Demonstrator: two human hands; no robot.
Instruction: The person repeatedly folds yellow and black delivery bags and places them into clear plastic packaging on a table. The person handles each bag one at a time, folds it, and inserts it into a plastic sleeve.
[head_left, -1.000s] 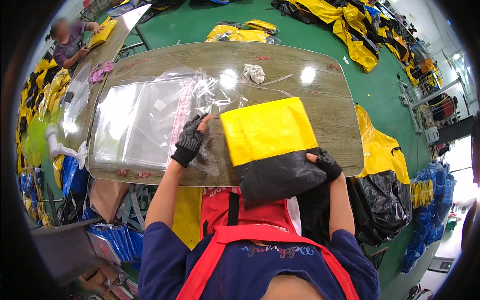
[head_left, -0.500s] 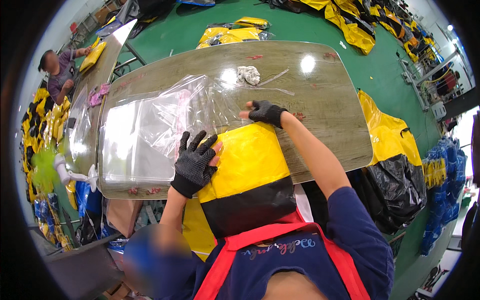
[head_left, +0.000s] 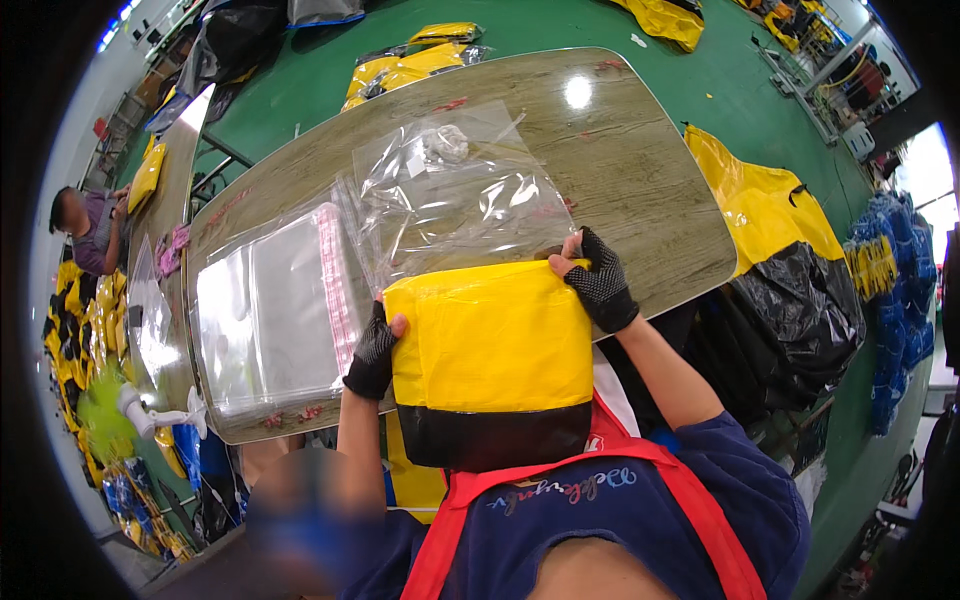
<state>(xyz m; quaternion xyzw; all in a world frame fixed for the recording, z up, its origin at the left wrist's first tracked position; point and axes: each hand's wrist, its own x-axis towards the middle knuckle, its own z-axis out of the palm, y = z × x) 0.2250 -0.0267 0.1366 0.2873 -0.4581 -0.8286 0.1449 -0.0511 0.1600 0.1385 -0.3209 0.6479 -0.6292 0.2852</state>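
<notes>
A flat folded bundle of shiny yellow-and-black coated fabric [head_left: 490,335] lies against my front at the near table edge, its black band toward me. My left hand [head_left: 374,348], in a black dotted glove with bare fingertips, grips its left side near the far corner. At its far right corner my right hand [head_left: 597,278], gloved likewise, pinches the edge between thumb and fingers. A clear plastic bag [head_left: 460,205] is spread flat just beyond the bundle, its near edge meeting the yellow edge. Whether my fingers also hold the bag's edge I cannot tell.
A stack of clear bags [head_left: 265,300] with a pink strip lies left on the wood-patterned table [head_left: 640,170]. A crumpled white wad [head_left: 446,143] shows through the spread bag. Yellow-and-black material [head_left: 790,270] hangs at the right. A person [head_left: 95,230] handles a yellow bundle far left.
The clear bag has come off the stack and now lies spread beyond the bundle. My left hand has shifted to the bundle's left side; my right hand has come down onto its far right corner.
</notes>
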